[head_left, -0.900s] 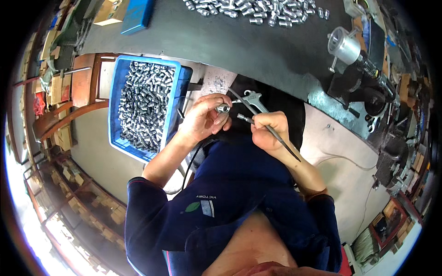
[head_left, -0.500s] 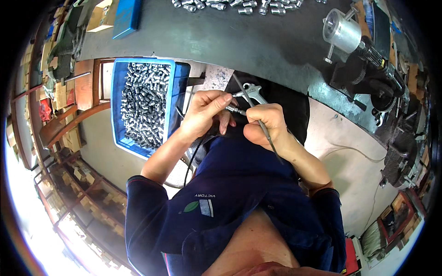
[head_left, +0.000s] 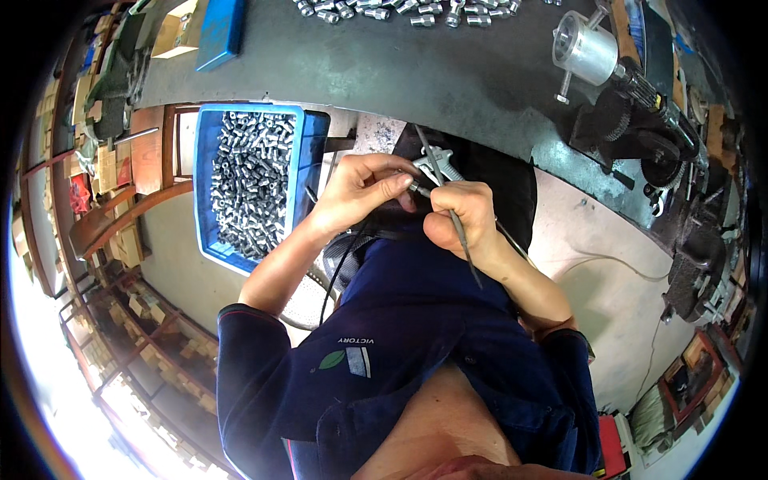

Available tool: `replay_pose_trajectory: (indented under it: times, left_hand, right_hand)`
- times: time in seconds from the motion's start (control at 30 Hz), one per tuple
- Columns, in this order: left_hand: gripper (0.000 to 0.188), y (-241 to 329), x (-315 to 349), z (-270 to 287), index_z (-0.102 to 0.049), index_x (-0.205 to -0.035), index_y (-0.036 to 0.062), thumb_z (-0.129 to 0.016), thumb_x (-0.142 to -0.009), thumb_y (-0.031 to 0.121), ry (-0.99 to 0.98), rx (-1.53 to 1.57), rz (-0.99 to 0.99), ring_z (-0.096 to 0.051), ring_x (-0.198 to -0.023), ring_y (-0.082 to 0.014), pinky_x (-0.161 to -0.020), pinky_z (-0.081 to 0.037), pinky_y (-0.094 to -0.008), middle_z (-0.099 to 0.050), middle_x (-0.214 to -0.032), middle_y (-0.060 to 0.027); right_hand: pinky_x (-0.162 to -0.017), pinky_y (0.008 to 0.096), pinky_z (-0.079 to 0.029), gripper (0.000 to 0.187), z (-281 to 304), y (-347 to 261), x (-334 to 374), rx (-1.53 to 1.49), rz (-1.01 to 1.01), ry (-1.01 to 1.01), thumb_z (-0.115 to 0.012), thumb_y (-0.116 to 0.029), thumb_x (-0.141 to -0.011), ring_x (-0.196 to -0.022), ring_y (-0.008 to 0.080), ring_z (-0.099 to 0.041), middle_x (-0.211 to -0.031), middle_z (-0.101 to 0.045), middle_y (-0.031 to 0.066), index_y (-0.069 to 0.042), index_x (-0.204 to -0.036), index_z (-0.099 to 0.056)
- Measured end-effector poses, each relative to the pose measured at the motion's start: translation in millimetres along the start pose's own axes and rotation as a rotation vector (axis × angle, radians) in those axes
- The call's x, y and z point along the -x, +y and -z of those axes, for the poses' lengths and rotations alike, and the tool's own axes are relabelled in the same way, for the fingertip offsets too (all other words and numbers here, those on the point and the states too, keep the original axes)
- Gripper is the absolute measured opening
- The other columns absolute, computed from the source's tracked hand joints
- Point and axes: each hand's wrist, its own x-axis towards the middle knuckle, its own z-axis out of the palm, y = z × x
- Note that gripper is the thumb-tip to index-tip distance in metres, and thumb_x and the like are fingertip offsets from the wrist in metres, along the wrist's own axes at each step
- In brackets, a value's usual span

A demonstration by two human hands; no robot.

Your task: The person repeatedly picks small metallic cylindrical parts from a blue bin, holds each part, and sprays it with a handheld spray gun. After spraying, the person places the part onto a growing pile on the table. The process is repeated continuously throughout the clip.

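Left hand: yours, thumb and fingers pinching one small silver cylindrical metal fitting, mostly hidden by the fingers. Right hand: yours, curled tight around a long slender dark metal rod and a short dark metal-tipped tool. Change since the first frame: your hands, then apart, are now close together; the short tool's tip has come to the fitting, whether inside or only against it you cannot tell from here. Fitting's place: between your hands, beside the silver pistol-shaped air gun.

Containers: one rectangular blue plastic crate, left of your left hand, holding many loose silver and dark metal fittings; one open tan box, contents unclear, on the dark flat workbench.
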Motion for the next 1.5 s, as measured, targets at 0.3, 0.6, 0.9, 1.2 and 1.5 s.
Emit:
replay_pose_trajectory:
  times: [0.3,0.6,0.9,1.2,1.5]
  left_hand:
    - [0.014,0.1,5.2,1.1,-0.06,-0.098,-0.0053,-0.061,-0.085,0.001,-0.002,-0.012,-0.049,-0.062,-0.064,-0.0104,-0.059,-0.049,-0.0211,-0.063,-0.074,-0.0066]
    - [0.019,-13.4,-2.7,33.7,-0.065,-0.084,0.0015,-0.066,-0.065,0.0,0.399,-0.923,-0.397,-0.053,-0.05,-0.0105,-0.048,-0.042,-0.024,-0.059,-0.066,-0.0042]
    - [0.03,-24.2,-1.4,35.3,-0.063,-0.084,0.0026,-0.068,-0.054,0.002,0.392,-1.006,-0.536,-0.048,-0.048,-0.0178,-0.046,-0.04,-0.0294,-0.055,-0.066,-0.0065]
    - [0.034,-24.8,-9.2,22.3,-0.062,-0.086,0.0058,-0.073,-0.054,0.009,0.234,-1.001,-0.601,-0.06,-0.061,-0.0273,-0.055,-0.048,-0.0357,-0.059,-0.069,-0.0098]
    - [0.021,13.6,-20.6,59.3,-0.067,-0.085,0.0026,-0.066,-0.065,0.007,0.606,-0.959,-0.541,-0.057,-0.048,-0.0159,-0.048,-0.046,-0.0271,-0.061,-0.064,-0.0094]
  right_hand:
    - [-0.04,0.0238,-0.023,0.025,-13.8,13.4,11.5,-0.884,-0.578,0.059,-0.04,0.001,-0.071,-0.045,0.0071,-0.032,-0.049,-0.033,0.0005,-0.007,-0.05,-0.029]
    - [-0.037,0.0246,-0.022,0.033,2.1,-33.6,17.1,-0.454,-0.173,0.041,-0.043,0.013,-0.067,-0.039,0.0101,-0.03,-0.044,-0.032,0.0022,-0.005,-0.049,-0.023]
    - [-0.04,0.0282,-0.019,0.026,-2.4,-45.5,8.3,-0.288,-0.124,-0.115,-0.051,-0.003,-0.057,-0.039,0.0137,-0.031,-0.045,-0.031,0.0062,-0.005,-0.053,-0.026]
    - [-0.043,0.0268,-0.023,0.02,-32.3,6.7,-15.5,-0.147,-0.174,-0.066,-0.052,-0.001,-0.068,-0.05,0.0052,-0.029,-0.052,-0.027,0.0018,-0.003,-0.056,-0.036]
    - [-0.04,0.0258,-0.025,0.026,8.9,-34.0,15.9,-0.232,-0.084,-0.034,-0.05,0.003,-0.061,-0.04,0.0125,-0.036,-0.046,-0.036,0.0064,-0.004,-0.051,-0.027]
